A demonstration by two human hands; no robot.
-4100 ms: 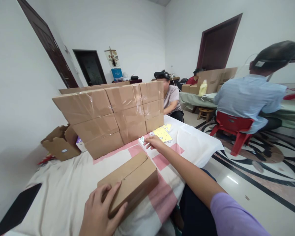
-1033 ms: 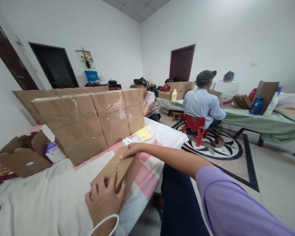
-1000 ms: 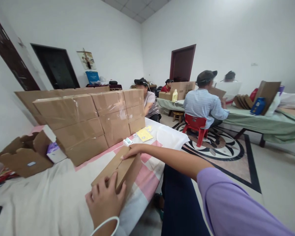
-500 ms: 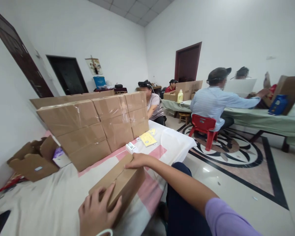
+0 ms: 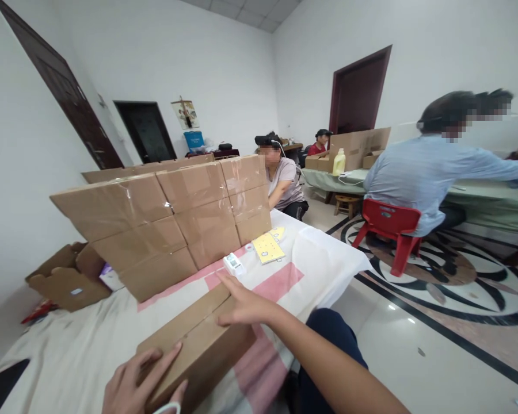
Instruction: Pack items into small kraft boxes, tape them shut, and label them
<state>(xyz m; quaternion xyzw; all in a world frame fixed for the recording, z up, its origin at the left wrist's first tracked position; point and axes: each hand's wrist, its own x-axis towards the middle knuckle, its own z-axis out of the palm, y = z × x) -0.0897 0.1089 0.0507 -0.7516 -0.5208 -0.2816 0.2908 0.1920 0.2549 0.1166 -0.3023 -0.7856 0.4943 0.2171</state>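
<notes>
A long closed cardboard box (image 5: 198, 339) lies at the near edge of the cloth-covered table, a seam running along its top. My left hand (image 5: 138, 382) grips its near end, fingers spread over the top and thumb against the side. At the far end, my right hand (image 5: 244, 305) holds it, with the thumb on the top edge and the fingers over the corner. Just beyond that hand are a small white box (image 5: 232, 264) and a yellow patterned packet (image 5: 270, 248).
A wall of stacked, taped cardboard boxes (image 5: 168, 224) stands across the table. An open carton (image 5: 69, 282) sits at the left. One person (image 5: 285, 178) is behind the stack; another (image 5: 423, 167) sits on a red chair (image 5: 391, 218) at the right. A dark flat object (image 5: 2, 385) lies lower left.
The view has swung right. Both hands remain on the cardboard box, which sits slightly lower and farther left in view. The right index finger has stretched out past the box's far end.
</notes>
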